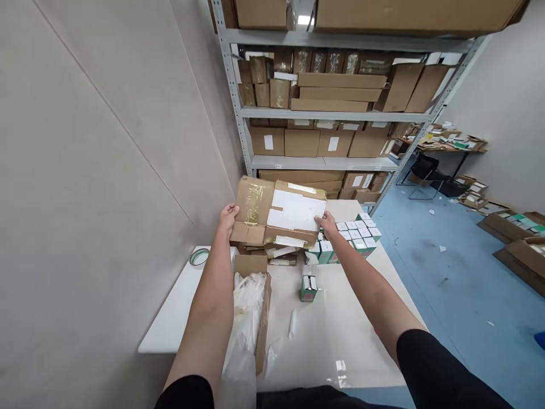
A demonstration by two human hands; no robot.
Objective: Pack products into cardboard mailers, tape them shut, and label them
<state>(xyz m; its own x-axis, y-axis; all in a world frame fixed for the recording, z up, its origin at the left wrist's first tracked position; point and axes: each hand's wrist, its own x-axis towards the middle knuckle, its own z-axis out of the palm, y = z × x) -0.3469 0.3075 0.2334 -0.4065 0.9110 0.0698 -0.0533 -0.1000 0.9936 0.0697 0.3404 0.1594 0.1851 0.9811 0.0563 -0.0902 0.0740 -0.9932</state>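
I hold a brown cardboard box (259, 213) with a white label and yellowish tape up over the far end of a white table (179, 307). My left hand (227, 217) grips its left edge, fingers closed on it. My right hand (327, 222) grips the right edge near the label. Under the box lie more flattened cardboard pieces. A single small green-and-white box (308, 286) stands on the table below. A cluster of several similar small boxes (355, 234) sits to the right of my right hand.
An open carton with white plastic bags (249, 295) stands near my left arm. A tape roll (198, 257) lies at the table's left edge. Metal shelving (323, 116) full of cartons stands behind the table. A wall runs on the left; blue floor with scattered cartons on the right.
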